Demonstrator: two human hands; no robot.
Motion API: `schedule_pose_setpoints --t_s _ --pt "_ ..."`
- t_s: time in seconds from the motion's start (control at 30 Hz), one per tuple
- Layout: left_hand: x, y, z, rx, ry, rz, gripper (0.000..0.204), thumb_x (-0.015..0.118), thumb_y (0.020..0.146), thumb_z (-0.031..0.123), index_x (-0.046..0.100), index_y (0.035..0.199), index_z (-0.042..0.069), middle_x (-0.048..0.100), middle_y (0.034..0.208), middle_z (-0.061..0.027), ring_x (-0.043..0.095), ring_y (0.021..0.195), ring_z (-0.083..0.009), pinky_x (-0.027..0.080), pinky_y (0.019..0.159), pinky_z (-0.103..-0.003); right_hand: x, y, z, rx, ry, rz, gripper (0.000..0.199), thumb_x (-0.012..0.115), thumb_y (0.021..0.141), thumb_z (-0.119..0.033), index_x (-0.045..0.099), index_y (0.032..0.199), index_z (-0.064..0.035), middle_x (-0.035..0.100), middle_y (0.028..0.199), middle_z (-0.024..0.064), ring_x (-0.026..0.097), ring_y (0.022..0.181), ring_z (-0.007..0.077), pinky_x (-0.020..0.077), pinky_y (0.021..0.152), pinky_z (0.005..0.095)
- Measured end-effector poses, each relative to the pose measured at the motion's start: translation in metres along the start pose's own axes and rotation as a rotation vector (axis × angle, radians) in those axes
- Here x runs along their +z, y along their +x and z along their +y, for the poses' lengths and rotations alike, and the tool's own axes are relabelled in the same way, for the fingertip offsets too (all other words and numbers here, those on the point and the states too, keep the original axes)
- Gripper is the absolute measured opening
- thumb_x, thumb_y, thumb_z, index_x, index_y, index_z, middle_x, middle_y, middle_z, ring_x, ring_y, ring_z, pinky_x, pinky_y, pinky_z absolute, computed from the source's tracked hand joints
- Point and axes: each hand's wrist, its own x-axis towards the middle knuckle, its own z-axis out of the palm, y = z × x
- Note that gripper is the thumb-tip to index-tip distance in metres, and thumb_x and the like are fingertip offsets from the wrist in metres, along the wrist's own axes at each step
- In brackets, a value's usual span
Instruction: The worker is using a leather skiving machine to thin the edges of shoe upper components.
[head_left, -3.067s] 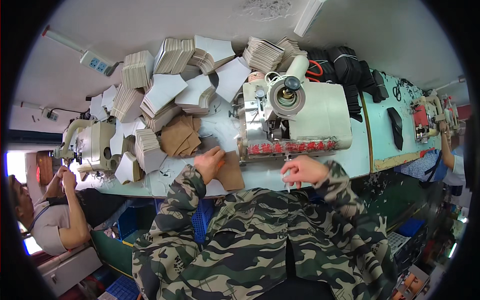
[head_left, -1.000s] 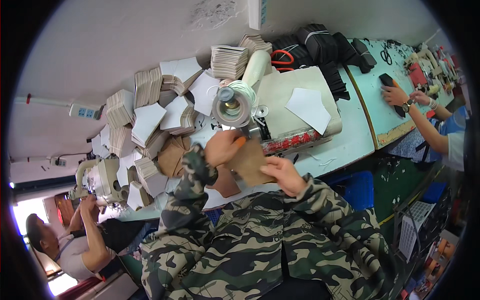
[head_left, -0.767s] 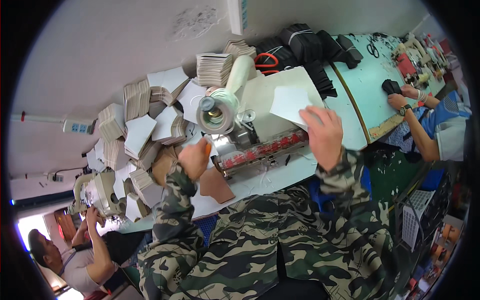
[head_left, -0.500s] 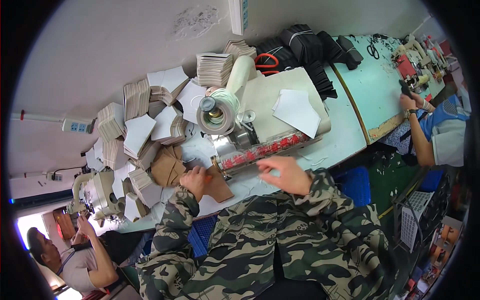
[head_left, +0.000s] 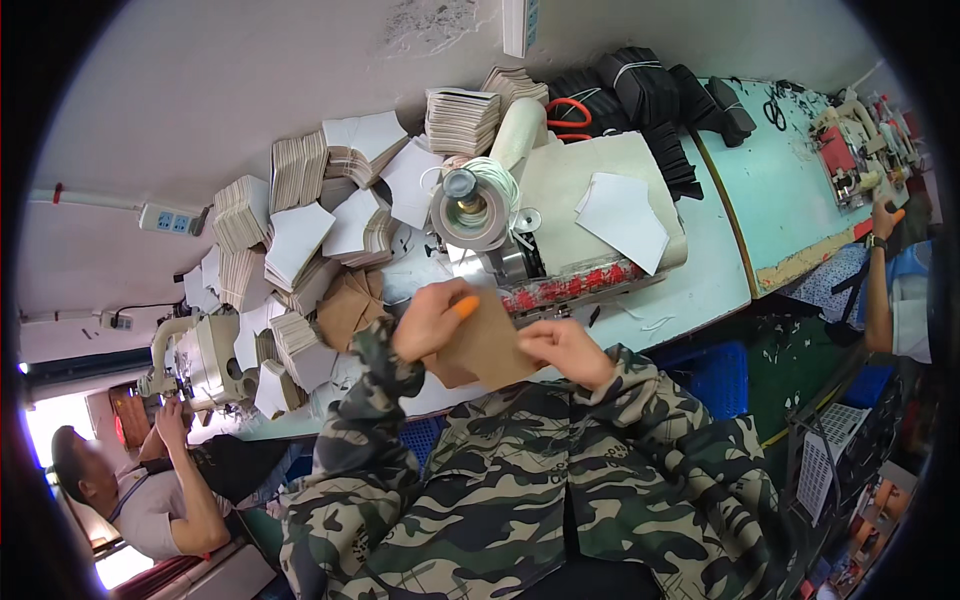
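Note:
A flat brown piece [head_left: 490,345], leather-like or card-like, is held up in front of my jacket. My left hand [head_left: 432,322], wearing an orange cover on one fingertip, grips its left side. At the opposite edge my right hand [head_left: 566,352] pinches it between thumb and fingers. Just beyond them stands a pale sewing machine [head_left: 610,160] with red-marked paint along its near edge and a spool of light thread [head_left: 495,190] on top. More brown pieces [head_left: 350,308] lie left of my left hand. The machine's needle area is hidden behind the held piece.
Stacks of white-topped pieces [head_left: 300,240] crowd the table's left and back. A cut white sheet [head_left: 622,222] lies on the machine. Red-handled scissors [head_left: 570,112] and black bundles [head_left: 640,85] are behind it. Blue crates [head_left: 715,375] stand below. Co-workers sit at both sides.
My left hand has lifted the brown piece off the table and moved right with it. My right hand, empty before, has closed on its edge. The view has shifted slightly.

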Motion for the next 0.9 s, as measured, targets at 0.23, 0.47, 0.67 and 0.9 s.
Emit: schedule_pose_setpoints --t_s 0.23,0.47,0.67,0.9 --pt "0.006 0.031 0.001 -0.041 0.220 0.118 0.025 0.057 0.087 0.019 0.065 0.092 -0.003 0.062 0.077 -0.0237 0.062 0.071 -0.0369 0.047 0.065 -0.041 0.008 0.006 -0.004 0.058 0.296 0.106 0.024 0.063 0.090 -0.010 0.063 0.109 0.0048 0.068 0.093 0.0070 0.063 0.079 0.0109 0.0515 0.068 0.0252" --pt "-0.002 0.035 0.000 -0.063 0.178 -0.076 0.029 0.059 0.086 0.034 0.068 0.098 0.009 0.065 0.078 -0.0220 0.064 0.074 -0.0386 0.051 0.067 -0.046 -0.050 -0.028 -0.066 -0.436 -0.597 0.439 0.023 0.061 0.084 -0.001 0.066 0.106 0.0004 0.068 0.090 0.0087 0.063 0.078 0.0154 0.0480 0.071 0.0267" --pt "0.005 -0.029 -0.134 -0.177 0.764 -0.197 0.023 0.058 0.089 0.030 0.063 0.099 0.010 0.068 0.090 -0.0154 0.065 0.081 -0.0369 0.051 0.072 -0.047 -0.072 -0.030 -0.085 -0.814 -1.428 0.765 0.032 0.068 0.074 -0.010 0.065 0.105 -0.0076 0.063 0.104 0.0104 0.058 0.096 0.0285 0.0426 0.083 0.0395" --pt "-0.011 -0.042 -0.042 -0.037 0.401 -0.167 0.024 0.060 0.090 0.024 0.065 0.106 0.006 0.068 0.088 -0.0088 0.063 0.074 -0.0223 0.050 0.069 -0.035 -0.012 -0.017 -0.024 -0.312 -0.536 -0.054 0.038 0.072 0.083 -0.017 0.061 0.112 0.0031 0.064 0.111 0.0155 0.064 0.096 0.0229 0.0500 0.083 0.0328"
